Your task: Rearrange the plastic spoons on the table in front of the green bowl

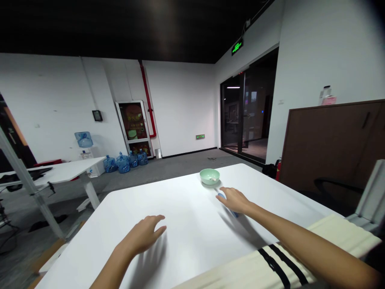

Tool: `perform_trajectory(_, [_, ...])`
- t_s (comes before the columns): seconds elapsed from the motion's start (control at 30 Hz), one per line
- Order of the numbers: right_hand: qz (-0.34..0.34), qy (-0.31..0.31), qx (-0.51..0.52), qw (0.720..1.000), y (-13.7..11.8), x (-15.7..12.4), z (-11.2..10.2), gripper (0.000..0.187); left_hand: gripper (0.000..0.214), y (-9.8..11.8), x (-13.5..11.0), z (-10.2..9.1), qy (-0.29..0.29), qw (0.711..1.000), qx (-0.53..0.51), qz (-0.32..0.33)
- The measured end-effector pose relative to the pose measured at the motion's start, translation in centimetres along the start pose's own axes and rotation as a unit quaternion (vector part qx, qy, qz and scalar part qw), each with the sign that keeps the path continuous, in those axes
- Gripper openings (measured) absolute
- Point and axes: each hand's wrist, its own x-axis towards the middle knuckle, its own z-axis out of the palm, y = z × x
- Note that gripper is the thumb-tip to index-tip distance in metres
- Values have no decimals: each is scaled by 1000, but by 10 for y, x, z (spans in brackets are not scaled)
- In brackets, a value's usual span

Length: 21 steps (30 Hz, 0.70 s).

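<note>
My right hand (236, 200) is closed around a slim utensil with a blue-and-white handle (221, 195), just over the white table (186, 224). Its narrow tip points toward the bowl, and my fingers cover most of its middle, so its exact kind is unclear. Beyond that hand stands a light green bowl (209, 175), upright near the far edge, with a small pale thing inside that I cannot make out. To the left, my left hand (147, 233) hovers above the tabletop with thumb and fingers apart and nothing in it.
A cream cloth with black stripes (258, 265) lies along the near right edge. At the left is another white table (72, 168) with a metal post. Several blue water bottles (122, 163) stand behind it. A brown cabinet (333, 148) is at the right.
</note>
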Motion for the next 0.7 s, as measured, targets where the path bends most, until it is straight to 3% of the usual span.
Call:
perform_trajectory(0.3, [18,-13,7,1000,-2,16,-2,51,58,-6,3,5,8,1000,-4,13])
perform_trajectory(0.7, [64,23,-21,997,6,83,-9,55,55,3,-2,-3,3,1000,2,4])
